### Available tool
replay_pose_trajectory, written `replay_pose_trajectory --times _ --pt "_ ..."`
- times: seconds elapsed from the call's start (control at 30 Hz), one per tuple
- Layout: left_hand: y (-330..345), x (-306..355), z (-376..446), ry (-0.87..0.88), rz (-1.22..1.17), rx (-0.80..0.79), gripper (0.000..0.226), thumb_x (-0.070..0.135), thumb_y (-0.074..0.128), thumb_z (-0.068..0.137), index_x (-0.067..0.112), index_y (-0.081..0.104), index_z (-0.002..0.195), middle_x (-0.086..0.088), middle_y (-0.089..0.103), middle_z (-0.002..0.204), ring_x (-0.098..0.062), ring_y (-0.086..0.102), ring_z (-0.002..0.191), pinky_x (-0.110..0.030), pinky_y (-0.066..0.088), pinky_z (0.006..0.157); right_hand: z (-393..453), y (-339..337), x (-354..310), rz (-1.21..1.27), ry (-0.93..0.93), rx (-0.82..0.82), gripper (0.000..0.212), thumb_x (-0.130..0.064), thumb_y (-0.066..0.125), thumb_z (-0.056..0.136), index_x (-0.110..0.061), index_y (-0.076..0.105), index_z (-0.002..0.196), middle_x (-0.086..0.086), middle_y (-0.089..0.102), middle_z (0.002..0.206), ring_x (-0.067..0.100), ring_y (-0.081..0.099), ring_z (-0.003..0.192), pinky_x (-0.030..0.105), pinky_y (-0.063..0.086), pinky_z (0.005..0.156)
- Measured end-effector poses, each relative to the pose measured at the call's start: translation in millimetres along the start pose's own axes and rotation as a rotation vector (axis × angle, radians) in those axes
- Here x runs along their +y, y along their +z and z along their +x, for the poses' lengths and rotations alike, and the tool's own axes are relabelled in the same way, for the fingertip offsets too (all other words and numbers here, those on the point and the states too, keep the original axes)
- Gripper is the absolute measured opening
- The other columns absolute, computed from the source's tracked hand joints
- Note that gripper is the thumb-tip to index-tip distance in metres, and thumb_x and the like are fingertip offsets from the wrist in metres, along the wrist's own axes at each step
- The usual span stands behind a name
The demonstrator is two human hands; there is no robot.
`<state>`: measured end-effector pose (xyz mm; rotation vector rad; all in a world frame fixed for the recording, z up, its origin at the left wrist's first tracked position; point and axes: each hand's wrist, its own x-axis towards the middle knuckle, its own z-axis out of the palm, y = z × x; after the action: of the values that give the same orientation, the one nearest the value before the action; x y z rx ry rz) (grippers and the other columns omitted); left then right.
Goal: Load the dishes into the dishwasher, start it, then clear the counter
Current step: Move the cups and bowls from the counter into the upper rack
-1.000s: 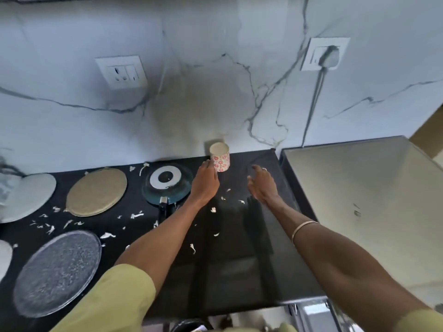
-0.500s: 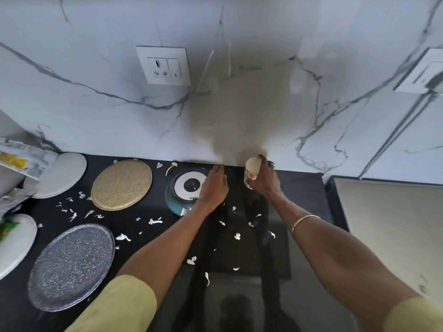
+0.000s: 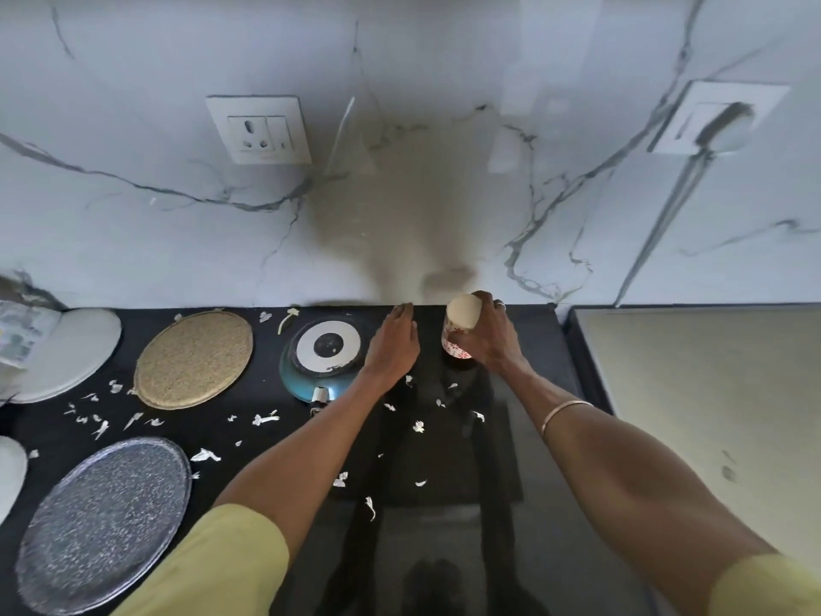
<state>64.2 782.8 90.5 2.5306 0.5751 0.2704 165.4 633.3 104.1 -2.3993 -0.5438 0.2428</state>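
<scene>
At the back of the black tabletop (image 3: pixel 444 504), close to the marble wall, the right hand (image 3: pixel 491 337) has its fingers wrapped round a cup (image 3: pixel 460 326) with a red pattern, tilted with its pale base toward us. The left hand (image 3: pixel 393 344) lies beside it, fingers straight and together, holding nothing, just right of an upturned blue pan (image 3: pixel 322 357). White scraps (image 3: pixel 264 419) litter the surface near a speckled plate (image 3: pixel 104 522).

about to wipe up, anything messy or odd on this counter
Yes: white scraps are scattered over the black counter, from the plates to the cup that the right hand grips. The blue pan lies upside down.
</scene>
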Motion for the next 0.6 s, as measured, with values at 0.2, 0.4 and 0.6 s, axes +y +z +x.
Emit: replay_pose_trajectory --times 0.2,0.4,0.6 --pt "19 57 -22 0.157 0.010 -0.058 0.048 0.021 0.037 0.104 0.006 0.035 0.149 -0.013 0.038 0.154 -0.028 0.038 0.141 -0.045 0.036 0.114 -55 -63 31 0.032 0.081 0.140 0.085 -0.048 0.080 0.065 -0.021 0.037 0.133 0.013 0.053 0.125 0.035 0.058 0.110 0.043 0.051 0.088" --pt "54 138 -66 0.353 -0.011 -0.108 0.047 0.021 0.036 0.105 0.002 0.036 0.149 -0.014 0.037 0.154 -0.026 0.032 0.145 -0.034 0.027 0.118 -134 -123 91 0.029 0.210 0.310 0.084 -0.049 0.079 0.065 -0.020 0.040 0.134 0.013 0.055 0.123 0.036 0.060 0.107 0.039 0.049 0.085" --pt "107 230 -141 0.533 -0.068 -0.208 0.046 0.025 0.036 0.106 0.002 0.040 0.145 -0.015 0.042 0.151 -0.028 0.040 0.140 -0.037 0.032 0.115 -250 -191 176 0.025 0.377 0.464 0.089 -0.053 0.080 0.061 -0.019 0.043 0.134 0.014 0.056 0.125 0.037 0.059 0.110 0.040 0.049 0.090"
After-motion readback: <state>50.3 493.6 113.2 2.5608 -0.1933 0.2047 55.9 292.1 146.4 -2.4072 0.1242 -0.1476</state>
